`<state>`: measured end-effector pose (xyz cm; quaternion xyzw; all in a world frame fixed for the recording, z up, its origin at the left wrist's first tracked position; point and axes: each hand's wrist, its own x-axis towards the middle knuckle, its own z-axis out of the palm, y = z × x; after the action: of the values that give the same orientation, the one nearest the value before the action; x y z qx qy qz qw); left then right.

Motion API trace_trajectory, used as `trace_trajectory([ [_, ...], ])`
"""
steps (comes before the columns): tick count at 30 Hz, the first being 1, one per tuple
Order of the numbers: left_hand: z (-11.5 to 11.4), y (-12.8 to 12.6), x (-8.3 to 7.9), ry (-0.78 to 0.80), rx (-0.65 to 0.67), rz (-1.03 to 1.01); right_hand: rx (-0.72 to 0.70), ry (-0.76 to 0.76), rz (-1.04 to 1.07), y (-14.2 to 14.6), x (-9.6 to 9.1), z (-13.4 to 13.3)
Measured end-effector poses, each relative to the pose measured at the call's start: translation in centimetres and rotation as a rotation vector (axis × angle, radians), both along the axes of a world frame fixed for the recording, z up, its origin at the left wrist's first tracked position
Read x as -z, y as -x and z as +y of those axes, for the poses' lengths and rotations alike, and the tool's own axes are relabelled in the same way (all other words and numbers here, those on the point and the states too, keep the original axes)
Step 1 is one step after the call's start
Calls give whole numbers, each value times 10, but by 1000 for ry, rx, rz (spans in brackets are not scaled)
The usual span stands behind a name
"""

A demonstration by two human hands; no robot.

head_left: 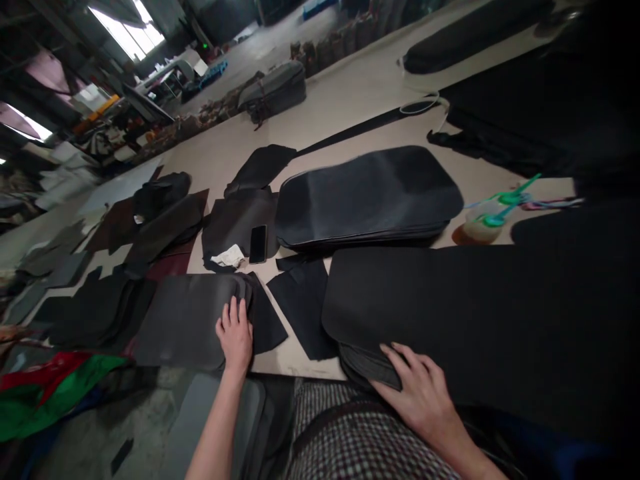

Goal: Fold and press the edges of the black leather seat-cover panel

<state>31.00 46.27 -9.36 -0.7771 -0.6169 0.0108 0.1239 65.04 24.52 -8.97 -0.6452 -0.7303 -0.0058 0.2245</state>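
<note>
My left hand [236, 340] lies with outstretched fingers on the right end of a stack of dark grey leather-like panels [185, 313]. Their rounded corners are slightly fanned beside the fingertips. At the front edge of a stack of large black panels [400, 287], my right hand [423, 390] has its fingers over the rounded near edge and its thumb lower down, gripping the layers there. How many layers it holds cannot be made out. Between the two stacks lie loose black pieces [307, 310].
Behind sits another black panel stack [370, 193]. A phone [258, 244] and crumpled white paper [229, 257] lie left of it. Drink cups with green lids [483, 227] stand at the right. Grey panels [200, 413] are below the table edge, near a patterned garment [350, 433].
</note>
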Motion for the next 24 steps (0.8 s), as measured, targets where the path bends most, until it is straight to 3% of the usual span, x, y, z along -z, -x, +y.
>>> trace_trajectory([
  [5, 11, -4, -11, 4, -70, 20, -44, -58, -62, -7, 4, 3],
  [9, 16, -6, -4, 8, -169, 59, -38, -98, -62, -10, 11, 3],
  [13, 16, -9, 3, 5, -158, 119, -14, -63, -43, -10, 18, 2],
  [20, 18, -12, 6, -18, -173, 140, 10, -65, 16, -10, 11, 7],
  [24, 32, -2, 3, -21, -232, 68, 4, -67, 17, -12, 13, 6],
])
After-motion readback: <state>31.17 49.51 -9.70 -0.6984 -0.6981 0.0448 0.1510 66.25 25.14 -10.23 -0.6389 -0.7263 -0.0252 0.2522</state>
